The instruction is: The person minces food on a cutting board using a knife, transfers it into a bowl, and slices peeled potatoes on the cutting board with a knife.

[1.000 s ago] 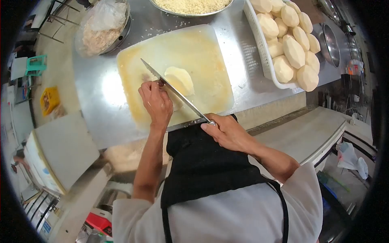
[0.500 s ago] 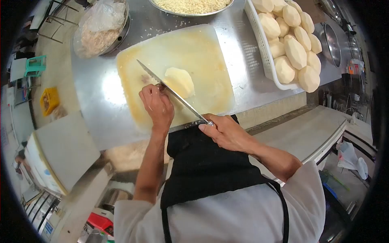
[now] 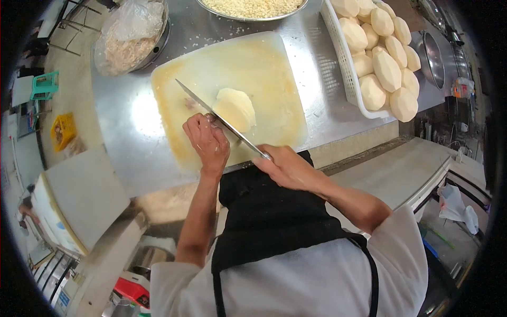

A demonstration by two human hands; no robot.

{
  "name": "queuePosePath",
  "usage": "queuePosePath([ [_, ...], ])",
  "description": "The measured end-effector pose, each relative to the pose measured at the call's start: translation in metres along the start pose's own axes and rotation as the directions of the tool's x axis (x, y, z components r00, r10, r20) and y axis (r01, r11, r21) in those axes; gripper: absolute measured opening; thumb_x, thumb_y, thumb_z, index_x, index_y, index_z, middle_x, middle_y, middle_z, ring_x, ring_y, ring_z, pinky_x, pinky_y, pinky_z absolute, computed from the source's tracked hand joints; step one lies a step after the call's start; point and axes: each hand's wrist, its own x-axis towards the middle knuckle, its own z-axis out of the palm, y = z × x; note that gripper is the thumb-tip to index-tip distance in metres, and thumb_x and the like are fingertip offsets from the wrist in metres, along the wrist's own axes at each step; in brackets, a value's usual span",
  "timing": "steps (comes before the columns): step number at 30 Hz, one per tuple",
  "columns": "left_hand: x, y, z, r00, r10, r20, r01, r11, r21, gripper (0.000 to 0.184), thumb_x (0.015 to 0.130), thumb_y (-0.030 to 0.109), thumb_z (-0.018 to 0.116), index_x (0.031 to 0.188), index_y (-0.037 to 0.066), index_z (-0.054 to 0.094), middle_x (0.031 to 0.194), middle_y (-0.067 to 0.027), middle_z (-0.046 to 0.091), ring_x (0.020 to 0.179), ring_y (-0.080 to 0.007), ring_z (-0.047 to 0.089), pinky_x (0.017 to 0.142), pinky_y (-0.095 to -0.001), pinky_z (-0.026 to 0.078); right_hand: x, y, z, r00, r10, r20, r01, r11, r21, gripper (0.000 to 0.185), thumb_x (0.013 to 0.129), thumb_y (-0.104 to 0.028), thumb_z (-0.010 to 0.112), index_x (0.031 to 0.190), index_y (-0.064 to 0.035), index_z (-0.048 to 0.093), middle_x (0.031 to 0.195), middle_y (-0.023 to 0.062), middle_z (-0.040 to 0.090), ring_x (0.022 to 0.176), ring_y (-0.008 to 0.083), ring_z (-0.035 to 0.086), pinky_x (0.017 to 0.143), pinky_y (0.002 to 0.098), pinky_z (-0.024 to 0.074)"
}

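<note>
My right hand [image 3: 288,167] is closed round the handle of a long kitchen knife [image 3: 193,94], whose blade slants away to the upper left over the cutting board [image 3: 264,58]. On the near side of the blade my left hand [image 3: 208,141] is closed, its fingers curled and their tips up against the blade. What those fingers pinch, if anything, is hidden. Just beyond the blade lies a peeled potato [image 3: 236,108] cut into thin slices that overlap on the yellowed board. A small dark reddish mark [image 3: 191,103] shows on the board left of the blade.
A white plastic basket [image 3: 346,79] heaped with peeled potatoes [image 3: 387,70] stands on the right of the metal table [image 3: 124,153]. At the back is a bowl of finely chopped pale pieces [image 3: 253,7]. A bowl partly covered by a plastic bag [image 3: 138,24] sits at the back left.
The knife and my right hand have shifted slightly to the left and up. My left hand's fingers stay at the blade, a touch lower. The sliced potato lies as before.
</note>
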Motion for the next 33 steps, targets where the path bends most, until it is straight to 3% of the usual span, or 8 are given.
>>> queuePosePath([
  [12, -0.001, 0.002, -0.004, 1.0, 0.019, 0.024, -0.02, 1.0, 0.015, 0.022, 0.084, -0.007, 0.05, 0.105, -0.007, 0.055, 0.1, -0.0217, 0.053, 0.095, -0.0392, 0.049, 0.085, -0.0505, 0.039, -0.026, -0.011, -0.006, 0.999, 0.051, 0.018, -0.052, 0.998, 0.02, 0.046, 0.104, -0.034, 0.059, 0.115, 0.0098, 0.066, 0.078, 0.0284, 0.066, 0.077, 0.0438, 0.069, 0.075, 0.0486, 0.0528],
  [15, -0.006, 0.005, -0.002, 0.999, 0.034, 0.001, -0.034, 0.999, -0.031, 0.02, 0.079, -0.012, 0.048, 0.096, -0.006, 0.057, 0.103, -0.0214, 0.054, 0.097, -0.0392, 0.048, 0.086, -0.0495, 0.04, 0.022, 0.032, 0.018, 0.998, -0.067, 0.008, 0.068, 0.995, -0.072, 0.048, 0.105, -0.037, 0.056, 0.112, 0.0095, 0.065, 0.077, 0.0275, 0.066, 0.075, 0.0438, 0.068, 0.075, 0.051, 0.0529],
  [18, -0.014, -0.014, 0.005, 0.998, 0.056, -0.029, -0.058, 0.996, -0.065, 0.021, 0.088, -0.003, 0.056, 0.108, -0.007, 0.056, 0.109, -0.0213, 0.055, 0.101, -0.0401, 0.049, 0.092, -0.0497, 0.04, 0.045, 0.057, 0.032, 0.985, -0.161, -0.055, 0.151, 0.977, -0.15, 0.05, 0.106, -0.04, 0.054, 0.111, 0.0077, 0.066, 0.071, 0.0211, 0.065, 0.065, 0.0349, 0.067, 0.068, 0.0479, 0.0545],
  [21, -0.02, 0.001, 0.003, 0.993, -0.113, -0.039, 0.11, 0.991, -0.08, 0.047, 0.093, 0.013, 0.067, 0.132, -0.008, 0.049, 0.129, -0.025, 0.055, 0.116, -0.0442, 0.052, 0.104, -0.0505, 0.041, 0.04, 0.02, -0.002, 0.957, 0.248, 0.154, -0.261, 0.962, 0.078, 0.047, 0.107, -0.043, 0.052, 0.103, 0.0029, 0.064, 0.065, 0.0084, 0.058, 0.049, 0.0142, 0.058, 0.049, 0.0333, 0.0484],
  [24, -0.024, 0.013, -0.021, 0.882, -0.414, 0.227, 0.427, 0.904, -0.008, 0.078, 0.092, 0.028, 0.075, 0.149, -0.008, 0.035, 0.147, -0.0288, 0.047, 0.133, -0.0452, 0.05, 0.114, -0.0486, 0.039, 0.057, 0.058, -0.025, 0.946, 0.185, 0.267, -0.288, 0.857, 0.427, 0.044, 0.107, -0.044, 0.054, 0.1, -0.0016, 0.063, 0.063, 0.0024, 0.055, 0.049, 0.0113, 0.057, 0.047, 0.0288, 0.0473],
  [28, -0.023, 0.003, -0.04, 0.743, -0.531, 0.407, 0.63, 0.761, -0.157, 0.074, 0.092, 0.021, 0.07, 0.152, -0.006, 0.036, 0.15, -0.03, 0.045, 0.136, -0.0398, 0.051, 0.114, -0.0455, 0.041, 0.042, 0.041, -0.019, 0.967, 0.158, 0.198, -0.21, 0.937, 0.278, 0.037, 0.107, -0.037, 0.056, 0.098, -0.0019, 0.063, 0.062, 0.0017, 0.053, 0.049, 0.0107, 0.053, 0.047, 0.0282, 0.0435],
  [31, -0.008, -0.031, -0.05, 0.582, -0.658, 0.479, 0.8, 0.356, -0.483, 0.067, 0.091, 0.015, 0.065, 0.151, -0.003, 0.041, 0.149, -0.0294, 0.045, 0.14, -0.0382, 0.046, 0.117, -0.0443, 0.037, 0.025, 0.045, -0.021, 0.99, 0.082, 0.118, -0.114, 0.95, 0.291, 0.039, 0.106, -0.036, 0.06, 0.106, 0.0026, 0.066, 0.061, 0.0009, 0.054, 0.048, 0.0105, 0.052, 0.048, 0.0293, 0.0441],
  [33, 0.002, -0.034, -0.052, 0.885, -0.457, 0.086, 0.463, 0.846, -0.265, 0.063, 0.092, 0.015, 0.062, 0.15, -0.001, 0.044, 0.15, -0.0277, 0.045, 0.143, -0.0388, 0.041, 0.119, -0.0492, 0.032, 0.012, 0.047, -0.027, 0.996, 0.073, -0.05, -0.056, 0.956, 0.288, 0.038, 0.105, -0.036, 0.062, 0.104, 0.0027, 0.066, 0.061, 0.0022, 0.056, 0.05, 0.0119, 0.054, 0.05, 0.0299, 0.0449],
])
